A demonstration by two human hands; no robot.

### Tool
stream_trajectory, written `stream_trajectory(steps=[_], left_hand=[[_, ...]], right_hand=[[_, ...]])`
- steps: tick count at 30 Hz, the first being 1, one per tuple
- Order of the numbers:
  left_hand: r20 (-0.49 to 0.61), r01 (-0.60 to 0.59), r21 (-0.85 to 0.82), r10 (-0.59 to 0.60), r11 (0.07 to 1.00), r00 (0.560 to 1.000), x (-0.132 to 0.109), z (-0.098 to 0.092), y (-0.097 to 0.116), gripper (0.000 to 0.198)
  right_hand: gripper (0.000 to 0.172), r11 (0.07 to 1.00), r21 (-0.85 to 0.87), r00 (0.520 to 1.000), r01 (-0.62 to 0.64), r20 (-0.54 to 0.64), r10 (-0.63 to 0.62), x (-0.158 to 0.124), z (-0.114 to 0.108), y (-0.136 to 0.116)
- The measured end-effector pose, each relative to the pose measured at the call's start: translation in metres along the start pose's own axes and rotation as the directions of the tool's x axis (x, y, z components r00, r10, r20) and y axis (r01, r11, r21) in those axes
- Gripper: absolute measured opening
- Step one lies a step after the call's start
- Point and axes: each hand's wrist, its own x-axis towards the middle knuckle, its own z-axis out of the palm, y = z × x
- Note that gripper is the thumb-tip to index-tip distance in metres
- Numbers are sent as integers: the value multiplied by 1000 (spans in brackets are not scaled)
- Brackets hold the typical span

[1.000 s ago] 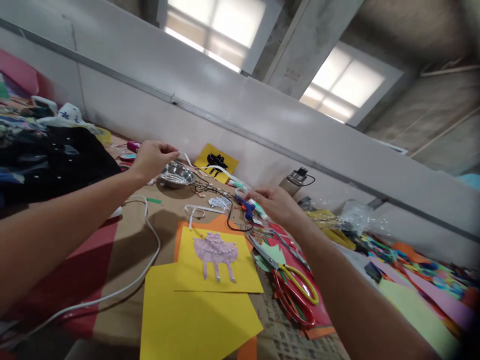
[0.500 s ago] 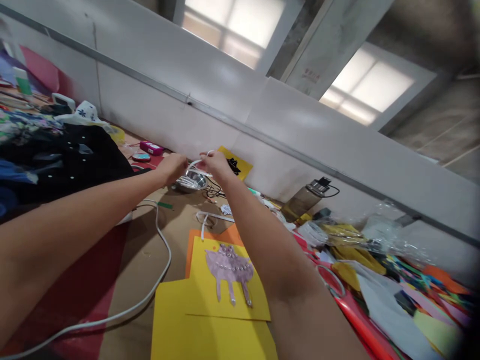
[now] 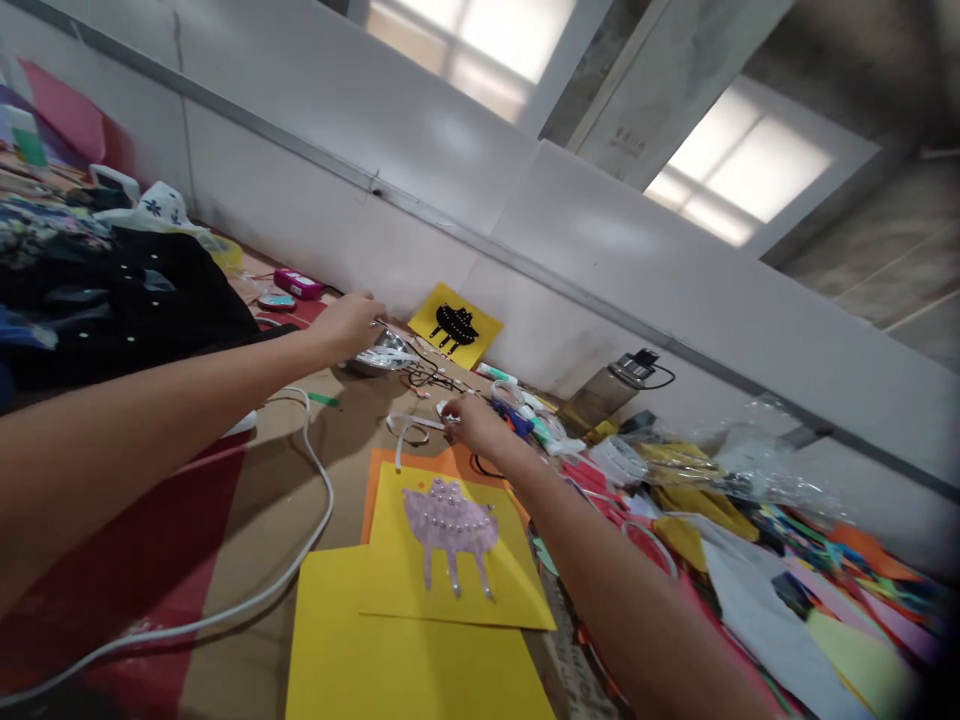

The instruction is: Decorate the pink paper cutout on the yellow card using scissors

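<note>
My left hand [image 3: 351, 325] is at the near-left rim of a shiny metal bowl [image 3: 375, 362] holding white ribbon; its fingers are closed, and what they grip is hidden. My right hand [image 3: 472, 422] is low over the table with curled fingers at the end of a loose white ribbon [image 3: 411, 420]. A small white patterned piece [image 3: 444, 408] shows just beside those fingertips. Below lies a yellow card [image 3: 390, 590] with a lilac cloth shape [image 3: 450, 520] trimmed with pearl beads. It overlaps a larger yellow sheet [image 3: 405, 670] and an orange one [image 3: 379, 462].
A yellow card with a black beaded shape [image 3: 456, 325] leans by the wall. A white cable [image 3: 300, 570] crosses the left side. Black cloth [image 3: 165, 300] is piled at left. At right are a dark bottle [image 3: 607, 390], tape rolls [image 3: 619, 460] and heaped scraps [image 3: 847, 590].
My right hand has come down and toward me, away from my left hand, leaving the ribbon they held between them. My left hand stays by the bowl. The black-shape card is now uncovered.
</note>
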Motion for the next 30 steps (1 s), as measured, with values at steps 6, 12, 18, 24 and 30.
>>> stream_trajectory(steps=[6, 12, 18, 24, 30], left_hand=[[-21, -167, -339, 170, 926, 985, -37, -4, 54, 21], [196, 127, -690, 15, 713, 981, -57, 9, 73, 22], [585, 543, -792, 91, 280, 806, -70, 5, 90, 47], [635, 626, -771, 195, 114, 747, -82, -3, 96, 37], [586, 589, -807, 187, 45, 788, -87, -6, 99, 23]], right_hand=[[13, 992, -127, 988, 25, -149, -43, -28, 12, 2], [19, 986, -109, 931, 130, -330, -159, -40, -6, -15], [15, 945, 115, 806, 306, -560, -193, -57, -10, -49], [16, 908, 280, 828, 311, -548, -114, -65, -13, -71], [19, 827, 511, 898, 235, -439, 16, -72, -14, -85]])
